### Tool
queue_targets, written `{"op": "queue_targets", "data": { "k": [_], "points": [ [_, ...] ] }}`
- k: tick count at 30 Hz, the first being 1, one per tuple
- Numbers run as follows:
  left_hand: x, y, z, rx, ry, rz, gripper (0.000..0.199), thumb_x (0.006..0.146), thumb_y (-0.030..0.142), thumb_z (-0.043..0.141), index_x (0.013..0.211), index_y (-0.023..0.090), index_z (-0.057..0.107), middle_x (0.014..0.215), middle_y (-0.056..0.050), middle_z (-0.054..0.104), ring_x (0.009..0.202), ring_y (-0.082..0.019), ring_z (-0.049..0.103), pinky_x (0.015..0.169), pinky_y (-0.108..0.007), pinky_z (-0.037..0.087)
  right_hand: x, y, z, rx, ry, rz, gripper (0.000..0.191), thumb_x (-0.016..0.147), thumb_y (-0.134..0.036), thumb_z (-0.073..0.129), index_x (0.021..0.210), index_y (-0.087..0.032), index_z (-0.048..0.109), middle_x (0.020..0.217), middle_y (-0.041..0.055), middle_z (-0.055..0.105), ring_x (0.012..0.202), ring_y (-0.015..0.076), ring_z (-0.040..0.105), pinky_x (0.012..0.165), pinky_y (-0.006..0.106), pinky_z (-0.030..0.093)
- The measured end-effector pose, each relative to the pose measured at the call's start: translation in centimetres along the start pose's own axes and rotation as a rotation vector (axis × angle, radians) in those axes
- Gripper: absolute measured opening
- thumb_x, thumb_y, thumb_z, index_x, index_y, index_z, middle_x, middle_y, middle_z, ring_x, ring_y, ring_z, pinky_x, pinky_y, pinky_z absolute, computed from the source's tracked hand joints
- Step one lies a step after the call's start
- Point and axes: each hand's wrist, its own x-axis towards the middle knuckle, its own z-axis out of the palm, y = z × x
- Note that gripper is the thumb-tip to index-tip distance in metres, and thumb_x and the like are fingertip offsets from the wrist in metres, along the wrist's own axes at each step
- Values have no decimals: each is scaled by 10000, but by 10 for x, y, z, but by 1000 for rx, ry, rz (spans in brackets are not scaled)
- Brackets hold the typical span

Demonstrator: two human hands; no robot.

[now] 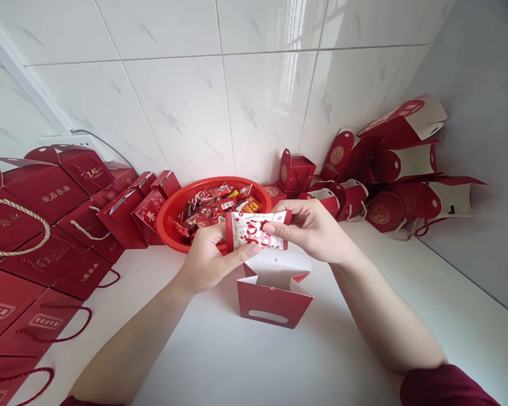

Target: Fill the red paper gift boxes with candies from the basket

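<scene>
Between both hands is a white candy packet with red ends and red lettering, its printed side facing me. My left hand grips its left end and lower edge, thumb across the front. My right hand pinches its right side, with the thumb on the printed face. Just below the packet stands a red paper gift box, upright with its top open and a white flap at the back. Its inside is only partly visible. Behind my left hand sits a red plastic basket of wrapped sweets.
Stacked red gift boxes with rope handles line the left side. Several open red boxes lean in the right corner. A small red box stands by the tiled wall. Everything rests on a white table.
</scene>
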Motion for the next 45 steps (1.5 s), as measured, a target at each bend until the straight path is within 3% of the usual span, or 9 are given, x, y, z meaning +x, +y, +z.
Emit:
{"op": "queue_targets", "data": {
  "k": [7,13,19,24,28,32,34,39,45],
  "points": [
    [0,1,-3,-91,-8,23,136,846,265,712,966,210,743,912,-13,748,883,-206,697,796,-295,567,-2,0,9,-61,25,-7,243,815,-401,740,804,-172,657,740,2,632,659,130,552,608,253,464],
    [-3,3,-7,-25,-43,78,112,862,261,684,923,181,734,871,-41,721,869,-226,682,787,-332,556,-4,-5,11,-74,-8,12,214,840,-377,720,902,-177,676,838,17,663,721,130,585,645,243,470],
    [-7,2,3,158,141,179,82,794,243,746,817,175,706,779,-25,697,720,-175,648,688,-285,535,-6,-5,13,-72,74,-110,200,822,-327,750,760,-169,644,740,2,620,686,125,532,633,249,434],
    [-9,4,10,-13,85,69,264,777,234,770,1035,208,716,998,-37,737,924,-218,695,816,-309,575,-7,-6,17,19,156,-127,183,819,-290,754,748,-167,639,708,-12,601,646,110,514,591,240,421],
    [-11,7,13,-85,87,55,217,806,227,748,1020,202,721,972,-35,741,933,-215,699,845,-314,581,-8,-7,23,40,158,-136,159,821,-255,752,749,-167,641,697,-21,605,632,99,525,588,228,432],
    [-12,9,12,-118,59,77,187,855,210,696,1042,203,706,926,-25,733,917,-196,695,900,-323,560,-10,-9,24,-15,135,-137,126,829,-227,744,773,-163,651,716,-18,622,636,90,539,579,206,449],
    [-12,10,10,-111,42,96,190,853,192,694,1042,207,698,932,-22,731,908,-192,694,865,-306,565,-12,-12,23,-19,106,-134,82,858,-230,713,869,-169,660,798,-1,660,683,98,584,602,205,479],
    [-10,9,8,-10,-66,149,56,833,189,696,886,170,693,851,-42,710,799,-196,681,748,-312,553,-18,-19,18,-42,-32,-83,361,881,-273,691,1215,-199,575,997,42,715,790,139,666,664,245,538],
    [-8,12,13,245,-23,358,146,809,242,726,711,182,636,689,-9,631,699,-165,586,782,-349,490,-26,-29,12,-270,-104,-49,130,884,-287,679,944,-173,705,826,20,688,671,118,600,565,229,460]
  ]
}}
